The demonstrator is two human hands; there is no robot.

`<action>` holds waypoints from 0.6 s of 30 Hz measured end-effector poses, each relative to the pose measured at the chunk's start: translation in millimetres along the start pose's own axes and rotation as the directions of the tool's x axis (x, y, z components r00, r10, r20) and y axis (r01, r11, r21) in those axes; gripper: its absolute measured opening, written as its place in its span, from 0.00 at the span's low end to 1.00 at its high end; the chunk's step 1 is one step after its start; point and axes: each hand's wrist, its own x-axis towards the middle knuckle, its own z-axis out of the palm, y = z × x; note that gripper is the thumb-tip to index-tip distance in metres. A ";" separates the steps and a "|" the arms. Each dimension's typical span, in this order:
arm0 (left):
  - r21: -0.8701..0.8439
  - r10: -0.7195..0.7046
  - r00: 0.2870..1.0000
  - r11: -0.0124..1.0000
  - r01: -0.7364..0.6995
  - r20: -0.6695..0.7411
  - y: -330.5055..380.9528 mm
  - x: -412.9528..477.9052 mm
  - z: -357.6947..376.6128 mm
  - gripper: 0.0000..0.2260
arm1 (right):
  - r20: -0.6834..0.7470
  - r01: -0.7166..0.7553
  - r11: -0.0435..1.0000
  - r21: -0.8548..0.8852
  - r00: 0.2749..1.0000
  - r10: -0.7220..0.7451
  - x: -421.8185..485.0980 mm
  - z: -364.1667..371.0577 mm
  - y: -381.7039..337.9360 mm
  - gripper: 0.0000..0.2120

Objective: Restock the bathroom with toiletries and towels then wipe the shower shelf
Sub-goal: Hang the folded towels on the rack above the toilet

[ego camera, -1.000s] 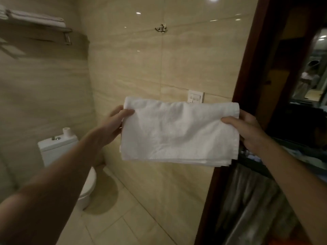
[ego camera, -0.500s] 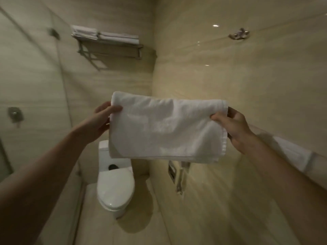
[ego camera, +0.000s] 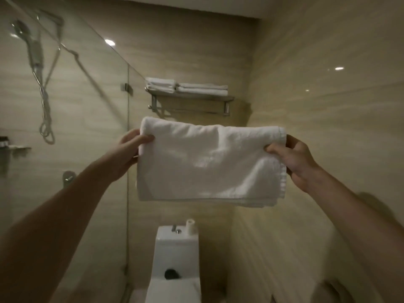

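While both bare arms reach forward in the head view, a folded white terry towel (ego camera: 209, 162) hangs in the air, stretched flat between the two hands. The left hand (ego camera: 129, 154) pinches its upper left corner, thumb laid across the front and fingers hidden behind the cloth. The right hand (ego camera: 293, 160) grips the right edge the same way, thumb in front and fingers curled behind. In the picture the towel sits below a stainless wall rack (ego camera: 190, 98), apart from it, and above a white ceramic toilet (ego camera: 177, 259). Two piles of folded white towels (ego camera: 185, 86) lie side by side on the rack. A small white roll (ego camera: 190, 226) stands upright on the cistern top; a faint reddish mark on the cistern front is too small to read. Left of the rack stands a clear glass shower screen (ego camera: 87, 106), with a chrome hand shower (ego camera: 32, 47) behind it. At the far left edge a small metal shower shelf (ego camera: 15, 148) carries a dark item whose label is unreadable.
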 end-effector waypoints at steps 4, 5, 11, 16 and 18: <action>-0.001 0.042 0.999 0.999 -0.042 -0.014 -10.4 81.7 -16.3 0.22 | 0.002 0.032 0.999 0.021 0.999 -0.032 78.1 37.4 11.0 0.14; 0.002 0.048 0.999 0.999 -0.047 -0.014 -12.6 99.7 -19.3 0.22 | 0.005 0.036 0.999 0.018 0.999 -0.036 95.4 44.6 13.6 0.14; 0.054 0.090 0.996 0.995 -0.089 -0.014 -15.5 186.9 -30.1 0.24 | 0.038 0.099 0.995 -0.011 0.994 -0.098 187.7 73.8 15.1 0.12; 0.078 0.141 0.988 0.988 -0.137 -0.056 -10.0 262.1 -22.4 0.20 | 0.054 0.176 0.984 -0.019 0.983 -0.174 260.5 88.3 13.6 0.11; 0.081 0.158 0.983 0.985 -0.151 -0.091 -8.1 293.4 -14.7 0.15 | 0.056 0.206 0.978 -0.015 0.977 -0.205 293.6 91.8 15.5 0.11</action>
